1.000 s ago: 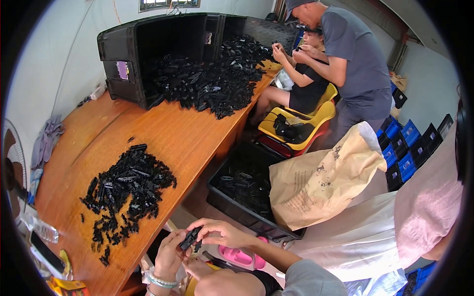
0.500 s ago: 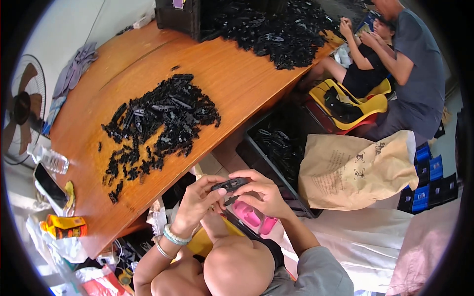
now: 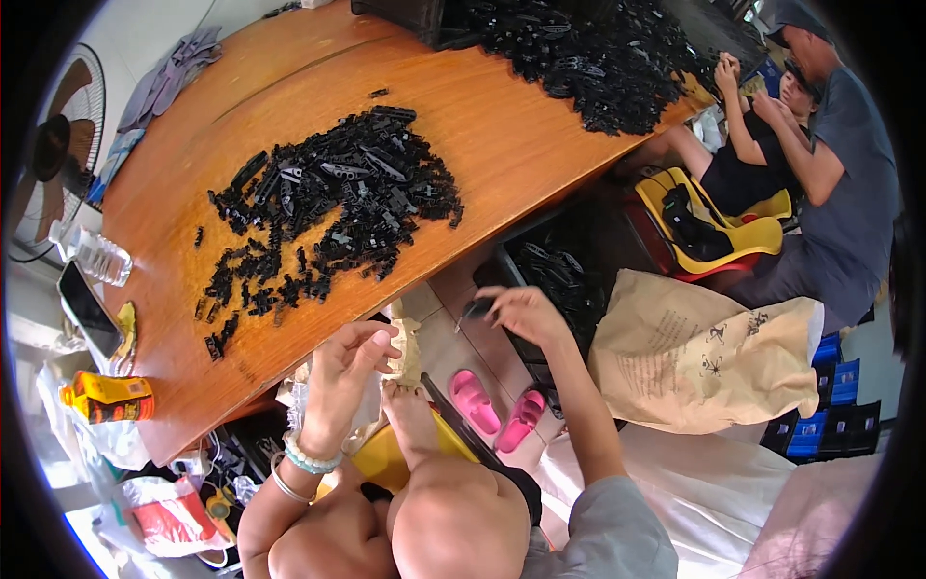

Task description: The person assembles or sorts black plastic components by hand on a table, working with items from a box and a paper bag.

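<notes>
My right hand (image 3: 529, 317) reaches out over the edge of a black crate (image 3: 529, 349), its fingers closed on a small dark plastic part (image 3: 477, 309) that is blurred and partly hidden. Lower and to the left, my left hand (image 3: 349, 372) hovers in front of the table edge, palm turned inward, fingers loosely curled and nothing visible in them. Similar black plastic parts (image 3: 550, 275) lie inside the crate. On the wooden table (image 3: 502, 183) a loose pile of small black plastic pieces (image 3: 338, 188) spreads out ahead of my left hand.
A larger heap of black parts (image 3: 608, 77) covers the table's far end. Right of the crate stands a brown paper bag (image 3: 704, 357). Pink slippers (image 3: 475, 400) rest on the floor. Two people sit at the far right, near a yellow chair (image 3: 714, 251). A fan (image 3: 53, 145) stands left.
My hands, together on a black part before, have separated. The right has carried a dark part toward the crate; the left has let go and moved slightly left. The view has shifted.
</notes>
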The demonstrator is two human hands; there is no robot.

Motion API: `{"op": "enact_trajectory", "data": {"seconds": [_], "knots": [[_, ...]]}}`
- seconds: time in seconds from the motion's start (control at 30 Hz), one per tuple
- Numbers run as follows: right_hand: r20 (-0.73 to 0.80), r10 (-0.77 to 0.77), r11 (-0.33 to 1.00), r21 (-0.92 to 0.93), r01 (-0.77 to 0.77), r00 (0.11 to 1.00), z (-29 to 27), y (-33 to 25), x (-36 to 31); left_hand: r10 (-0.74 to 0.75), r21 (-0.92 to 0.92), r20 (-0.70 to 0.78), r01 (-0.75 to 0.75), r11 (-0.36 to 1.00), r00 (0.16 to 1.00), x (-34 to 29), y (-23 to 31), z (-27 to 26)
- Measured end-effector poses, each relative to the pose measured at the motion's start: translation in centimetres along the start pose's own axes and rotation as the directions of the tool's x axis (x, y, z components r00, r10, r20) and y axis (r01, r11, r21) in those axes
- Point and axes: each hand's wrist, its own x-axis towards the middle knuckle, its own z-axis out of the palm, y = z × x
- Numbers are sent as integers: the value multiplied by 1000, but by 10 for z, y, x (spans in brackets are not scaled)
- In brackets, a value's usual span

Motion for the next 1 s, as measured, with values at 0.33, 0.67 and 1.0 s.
{"op": "enact_trajectory", "data": {"seconds": [0.33, 0.67, 1.0], "knots": [[-480, -135, 935, -352, -49, 867, -73, 69, 31, -23, 23, -79, 25, 999, 997, 4, -3, -5], [-520, -45, 872, 396, 287, 853, -117, 65, 64, -88, -27, -6, 87, 996, 996, 5, -7, 6], [-189, -41, 981, 179, 76, 981, -91, 45, -3, -63, 69, -38, 65, 995, 997, 7, -15, 3]]}}
